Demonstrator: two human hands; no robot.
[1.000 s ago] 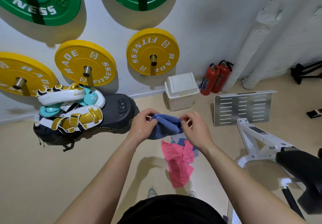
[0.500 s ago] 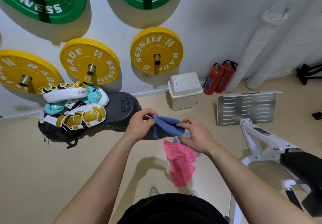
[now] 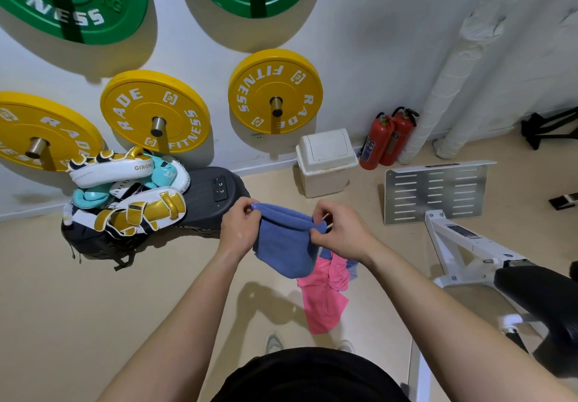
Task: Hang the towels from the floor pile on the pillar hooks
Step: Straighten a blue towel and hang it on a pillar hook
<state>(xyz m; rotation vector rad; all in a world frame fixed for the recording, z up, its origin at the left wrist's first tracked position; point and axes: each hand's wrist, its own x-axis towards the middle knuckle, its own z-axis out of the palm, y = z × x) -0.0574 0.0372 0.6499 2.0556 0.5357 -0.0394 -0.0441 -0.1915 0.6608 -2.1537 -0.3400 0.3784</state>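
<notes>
We see a soft blue terry towel (image 3: pixel 284 245), nap fuzzy, top hem rolled into a thick rounded edge. The left hand (image 3: pixel 239 229) pinches the hem's left end, fingers curled over it. The right hand (image 3: pixel 341 232) pinches the right end, thumb and fingertips closed on the cloth. The hem runs nearly taut between the two grips. The rest of the towel hangs below them in a loose rounded fold, off the floor.

Just below and right of the held towel, a crumpled pink cloth towel (image 3: pixel 325 301) lies flat on the smooth beige floor (image 3: pixel 93 307). A paler blue scrap shows at its upper right edge; possibly another towel, we can't tell.

Left of the hands sits a heap of glossy white, gold and teal boxing pads (image 3: pixel 125 189) on a black rounded plastic base (image 3: pixel 215 195), near the left hand. Behind the hands, against the wall, stand a boxy cream swing-lid plastic bin (image 3: pixel 325 164) and two red cylindrical fire extinguishers (image 3: pixel 386 138). Right of the hands are a slotted flat metal plate (image 3: pixel 438 189), a white painted machine frame (image 3: pixel 463 242) and a black padded seat (image 3: pixel 538 292).

On the wall above hang round yellow rubber weight plates (image 3: pixel 275 92) and green round weight plates (image 3: pixel 75 1). Open floor lies to the lower left.
</notes>
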